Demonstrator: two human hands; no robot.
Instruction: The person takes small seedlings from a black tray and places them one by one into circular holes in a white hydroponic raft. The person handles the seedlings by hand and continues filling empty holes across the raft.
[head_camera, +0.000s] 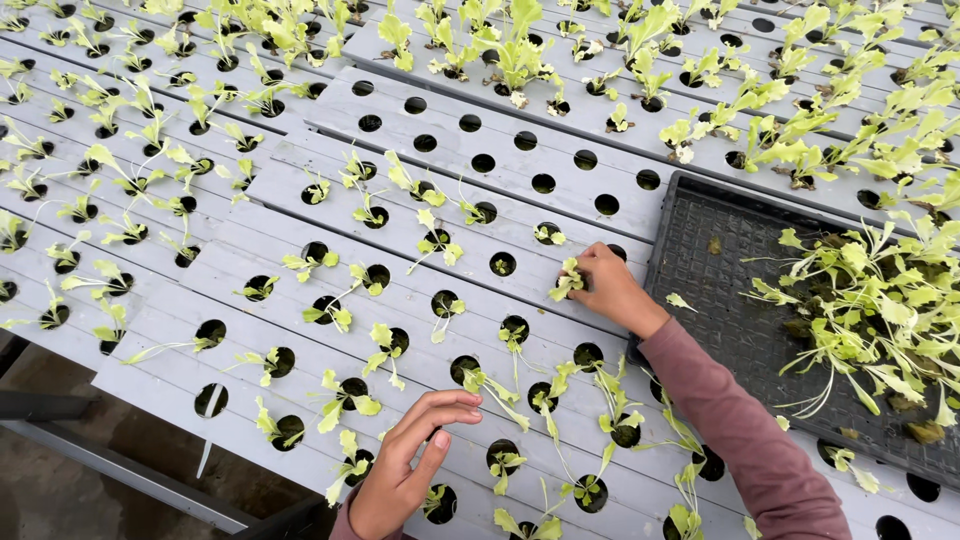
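From the head camera, the right hand (610, 290) pinches a small green seedling (568, 282) at a hole in the grey channel boards (560, 150); pressed too hard, its thin stem could snap. The left hand (405, 470) hovers loose and empty near the boards' near edge. A black tray (700, 250) of loose seedlings overlaps the boards' right side, covering holes.

Soft, even daylight; sharp focus.

grey holed channels (300, 250), seedlings (380, 345), black tray (720, 290)
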